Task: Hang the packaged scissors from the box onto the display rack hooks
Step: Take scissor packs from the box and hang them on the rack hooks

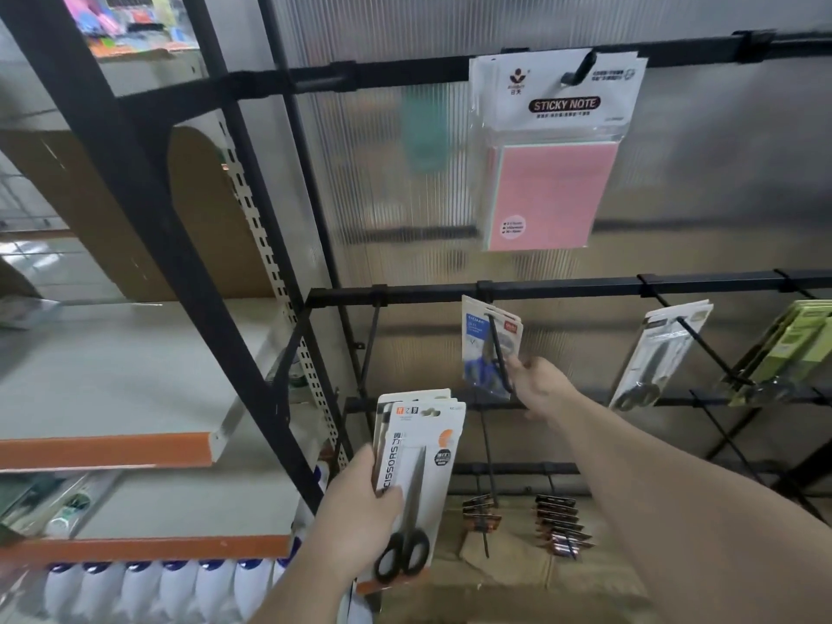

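Observation:
My left hand (355,511) grips a stack of packaged scissors (421,470), white cards with black-handled scissors, held upright in front of the rack. My right hand (538,382) reaches up to a black hook (499,349) on the middle rail, fingers at the lower edge of the blue-handled scissors packs (484,349) hanging there; whether it pinches a pack is unclear. An empty hook (371,340) hangs to the left on the same rail.
Pink sticky note packs (553,150) hang on the top rail. Black scissors packs (662,349) and green packs (792,344) hang to the right. Small packs (558,520) hang on lower hooks. A shelf unit with orange edges (108,450) and white bottles (148,587) stands left.

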Demonstrator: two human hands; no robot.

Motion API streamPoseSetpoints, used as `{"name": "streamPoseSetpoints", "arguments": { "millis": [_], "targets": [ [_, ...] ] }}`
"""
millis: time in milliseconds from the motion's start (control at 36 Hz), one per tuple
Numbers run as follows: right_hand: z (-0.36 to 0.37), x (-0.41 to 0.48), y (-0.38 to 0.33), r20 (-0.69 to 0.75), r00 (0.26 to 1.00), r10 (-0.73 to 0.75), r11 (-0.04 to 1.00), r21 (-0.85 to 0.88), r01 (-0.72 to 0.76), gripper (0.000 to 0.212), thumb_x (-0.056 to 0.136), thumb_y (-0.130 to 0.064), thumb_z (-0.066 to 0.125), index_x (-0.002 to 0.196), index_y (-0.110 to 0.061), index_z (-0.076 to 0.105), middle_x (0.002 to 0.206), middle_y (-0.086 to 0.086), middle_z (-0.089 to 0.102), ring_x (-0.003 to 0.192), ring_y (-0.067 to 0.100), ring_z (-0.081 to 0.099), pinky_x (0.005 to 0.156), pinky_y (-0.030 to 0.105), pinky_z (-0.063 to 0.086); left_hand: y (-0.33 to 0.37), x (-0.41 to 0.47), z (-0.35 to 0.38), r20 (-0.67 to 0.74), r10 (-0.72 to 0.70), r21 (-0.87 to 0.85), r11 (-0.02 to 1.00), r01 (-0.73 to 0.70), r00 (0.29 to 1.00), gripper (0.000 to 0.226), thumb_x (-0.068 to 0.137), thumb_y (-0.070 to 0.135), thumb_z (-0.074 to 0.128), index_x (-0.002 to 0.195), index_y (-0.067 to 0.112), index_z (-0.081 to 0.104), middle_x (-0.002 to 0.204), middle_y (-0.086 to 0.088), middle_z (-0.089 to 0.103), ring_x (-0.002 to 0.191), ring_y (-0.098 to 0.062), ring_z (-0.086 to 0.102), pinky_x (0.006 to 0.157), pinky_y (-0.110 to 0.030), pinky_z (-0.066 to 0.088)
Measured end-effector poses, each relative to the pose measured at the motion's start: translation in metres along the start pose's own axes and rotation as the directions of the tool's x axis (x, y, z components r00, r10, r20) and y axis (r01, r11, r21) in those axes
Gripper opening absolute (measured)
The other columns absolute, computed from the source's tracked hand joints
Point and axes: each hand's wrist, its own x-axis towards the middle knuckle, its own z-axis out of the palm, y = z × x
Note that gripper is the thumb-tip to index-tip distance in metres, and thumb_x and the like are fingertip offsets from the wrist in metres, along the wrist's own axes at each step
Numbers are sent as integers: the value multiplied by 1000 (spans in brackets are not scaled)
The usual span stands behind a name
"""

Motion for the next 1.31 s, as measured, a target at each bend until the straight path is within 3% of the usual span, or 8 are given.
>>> {"name": "streamPoseSetpoints", "arguments": {
  "millis": [167,250,500,694,833,917,1056,1306],
  "targets": [
    [-10,-18,18,17,1000,10,990,-139,-8,58,104,-46,38,142,-4,44,135,15,56,118,29,54,93,36,44,5,-5,4,-10,11,-5,1000,-11,1000,29,99,13,51,115,36,47,106,18,58,88,9,52,70,-14,39],
    [-16,-35,23,46,999,19,980,-197,-9,54,105,-42,37,146,-6,42,142,14,52,130,29,49,103,36,39,9,-10,7,-9,16,-10,1000,-16,1000,29,98,11,51,115,35,50,105,18,59,89,7,53,79,-20,40],
    [-26,-67,43,93,995,-17,980,-196,35,47,104,-45,39,131,-10,56,108,5,66,91,20,62,77,30,51,21,-28,20,1,22,-20,1000,-22,1000,27,97,10,50,108,34,54,106,16,64,94,2,57,79,-23,45],
    [-34,-109,50,207,976,-72,988,-119,98,38,103,-44,41,124,-20,61,108,-4,69,97,15,64,89,34,55,36,-42,32,-2,71,-40,997,-71,997,32,96,10,50,114,35,56,102,18,65,93,1,59,75,-20,45],
    [-49,-143,53,248,960,-128,991,6,131,55,98,-59,42,140,-25,54,134,-7,60,123,14,55,98,29,42,49,-54,41,12,93,-64,994,-92,996,38,94,9,50,122,34,55,106,19,64,96,4,57,72,-15,41],
    [-54,-158,56,275,937,-216,975,14,221,43,97,-50,54,127,-21,63,113,-14,68,103,4,62,87,24,48,56,-59,46,17,109,-72,992,-107,994,38,94,9,52,120,36,53,104,22,62,94,8,55,68,-11,38],
    [-67,-170,67,179,952,-247,967,-10,253,27,87,-40,73,107,-26,61,102,-16,67,90,-2,61,70,15,48,70,-69,56,84,101,-113,989,-91,991,33,93,13,57,115,38,56,108,18,66,97,1,61,75,-19,46],
    [-108,-179,91,66,970,-234,971,60,230,4,95,-29,64,97,-32,62,94,-17,70,86,-2,64,71,14,52,102,-73,80,195,176,-183,973,-140,965,29,91,15,71,107,38,61,107,20,71,98,5,64,81,-19,49]
  ]
}}
